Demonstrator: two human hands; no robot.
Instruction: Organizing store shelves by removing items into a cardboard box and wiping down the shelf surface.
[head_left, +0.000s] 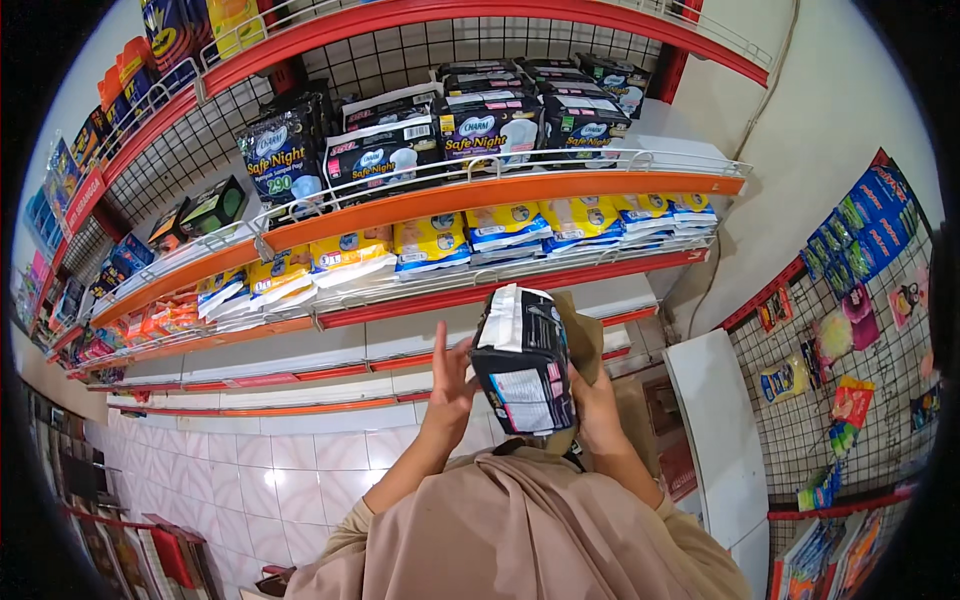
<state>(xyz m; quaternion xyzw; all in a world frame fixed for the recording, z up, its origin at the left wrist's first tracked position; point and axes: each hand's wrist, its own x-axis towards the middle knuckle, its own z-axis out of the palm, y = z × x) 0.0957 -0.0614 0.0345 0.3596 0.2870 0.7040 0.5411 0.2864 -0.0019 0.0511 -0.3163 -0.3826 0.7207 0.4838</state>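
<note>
A black pack of sanitary pads (525, 375) with a white strip on top is before my chest, its printed panel facing me. My right hand (598, 405) grips its right side, along with an olive-brown sheet (581, 326) behind it; whether that is cloth or paper I cannot tell. At the pack's left side is my left hand (450, 394), fingers spread and index finger pointing up. Its inner fingers meet the pack's edge, partly hidden there. Ahead, similar black Charm Safe Night packs (487, 131) stand in rows on the upper shelf (660, 154).
Yellow diaper packs (431, 241) fill the shelf below, behind a wire rail (480, 276). Lower white shelves (420, 337) have red and orange edges. To the right are a white panel (716, 420) and a wire grid (780, 420) with hanging goods. Tiles (285, 480) cover the floor.
</note>
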